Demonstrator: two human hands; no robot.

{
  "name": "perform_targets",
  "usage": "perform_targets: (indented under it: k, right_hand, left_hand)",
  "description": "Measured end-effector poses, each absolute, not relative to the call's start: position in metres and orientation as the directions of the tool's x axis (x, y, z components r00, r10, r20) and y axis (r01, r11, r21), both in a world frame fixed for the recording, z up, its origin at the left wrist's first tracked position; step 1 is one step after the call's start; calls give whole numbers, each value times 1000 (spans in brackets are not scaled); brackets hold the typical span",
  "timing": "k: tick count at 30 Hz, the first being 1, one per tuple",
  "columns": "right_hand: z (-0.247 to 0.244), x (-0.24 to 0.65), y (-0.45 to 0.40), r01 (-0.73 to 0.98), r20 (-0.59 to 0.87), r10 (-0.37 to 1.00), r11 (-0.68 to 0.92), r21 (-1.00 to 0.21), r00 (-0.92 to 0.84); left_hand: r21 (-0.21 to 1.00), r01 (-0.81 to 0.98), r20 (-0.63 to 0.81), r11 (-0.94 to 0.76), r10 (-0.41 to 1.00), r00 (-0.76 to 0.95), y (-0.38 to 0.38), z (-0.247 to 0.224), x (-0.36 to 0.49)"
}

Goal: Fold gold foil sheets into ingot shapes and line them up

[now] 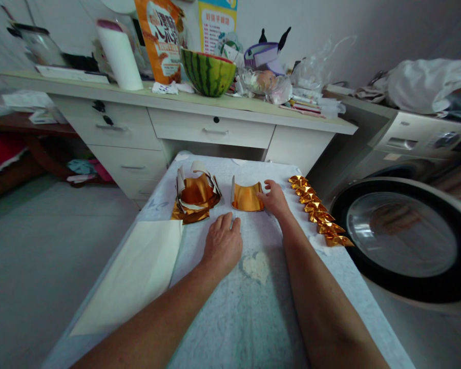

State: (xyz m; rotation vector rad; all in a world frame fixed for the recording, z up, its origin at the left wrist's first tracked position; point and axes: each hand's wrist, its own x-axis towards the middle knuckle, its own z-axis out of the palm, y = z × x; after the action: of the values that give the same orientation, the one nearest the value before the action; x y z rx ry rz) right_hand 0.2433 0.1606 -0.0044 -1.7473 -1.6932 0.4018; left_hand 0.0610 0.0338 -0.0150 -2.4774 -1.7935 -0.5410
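Observation:
A curved sheet of gold foil paper (pixel 248 198) stands with its sides curled up near the table's far end. My right hand (pixel 275 199) is at its right edge, thumb against the gold face and fingers beside the edge. My left hand (pixel 223 240) rests palm down on the cloth, fingers stretched toward the sheet and holding nothing. Left of the sheet sits a loose pile of curled gold paper (pixel 195 192) with pale backing. Folded gold foil pieces (pixel 317 210) lie overlapping in a slanting row along the right side.
A large pale paper sheet (pixel 138 266) lies at the table's left edge. Behind is a white cabinet (pixel 215 130) with a watermelon half (pixel 208 74), an orange snack bag (pixel 162 43) and a paper roll (pixel 120 56) on top. A washing machine's open door (pixel 403 236) adjoins the right side.

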Motion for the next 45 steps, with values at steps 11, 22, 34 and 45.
perform_targets:
  k: [11, 22, 34, 45]
  right_hand:
    - [23, 224, 119, 939, 225, 938, 302, -164, -263]
    - [-8, 230, 98, 937, 497, 864, 98, -334, 87]
    - [-8, 226, 103, 930, 287, 928, -131, -343, 237]
    - [-4, 228, 99, 953, 315, 930, -99, -286, 191]
  left_hand:
    - [181, 925, 278, -335, 919, 279, 31, -10, 59]
    - [130, 935, 202, -331, 932, 302, 19, -4, 61]
    - [45, 916, -105, -398, 910, 401, -13, 25, 47]
    - [101, 923, 96, -372, 927, 363, -16, 7, 47]
